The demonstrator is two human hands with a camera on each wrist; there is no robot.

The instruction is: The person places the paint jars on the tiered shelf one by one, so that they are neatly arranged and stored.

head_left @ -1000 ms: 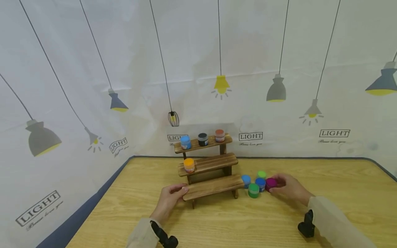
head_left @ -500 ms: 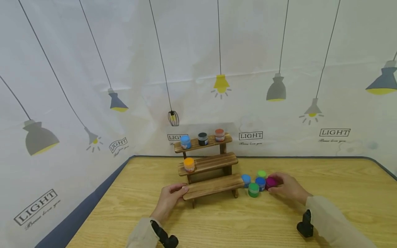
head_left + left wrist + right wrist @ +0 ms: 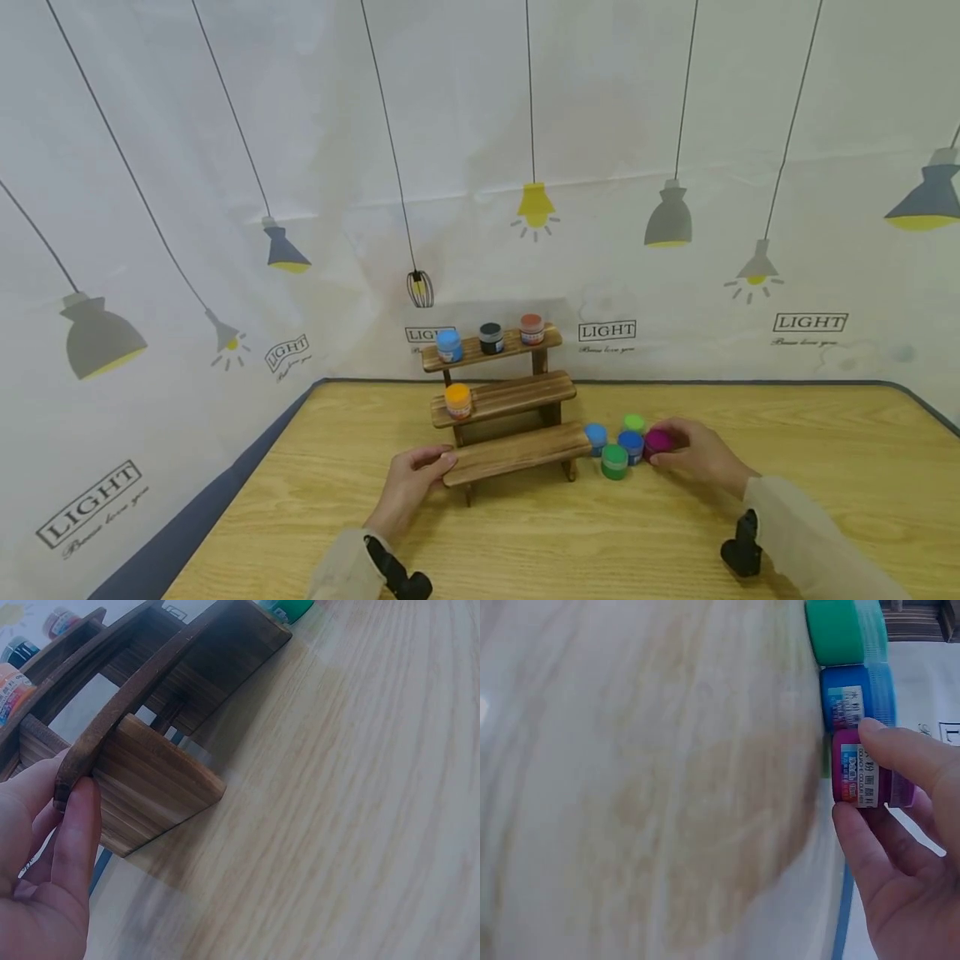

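Observation:
A three-step wooden stand (image 3: 517, 452) is on the table, and my left hand (image 3: 411, 485) pinches the left end of its lowest step. In the left wrist view, the thumb and a finger (image 3: 79, 832) close on that step's edge. A purple paint jar (image 3: 658, 443) is between the thumb and fingers of my right hand (image 3: 701, 454). The right wrist view has this purple jar (image 3: 859, 769) beside a blue jar (image 3: 847, 697) and a green one (image 3: 836, 631). On the top step are a light blue jar (image 3: 449, 346), a black jar (image 3: 491, 338) and a red-orange jar (image 3: 532, 329). An orange jar (image 3: 457, 401) occupies the middle step's left end.
Grouped right of the stand are a light blue jar (image 3: 596, 439), a light green jar (image 3: 633, 425), a dark blue jar (image 3: 631, 447) and a green jar (image 3: 614, 462). Behind the wooden table (image 3: 525, 550) hangs a lamp-printed cloth (image 3: 600, 125).

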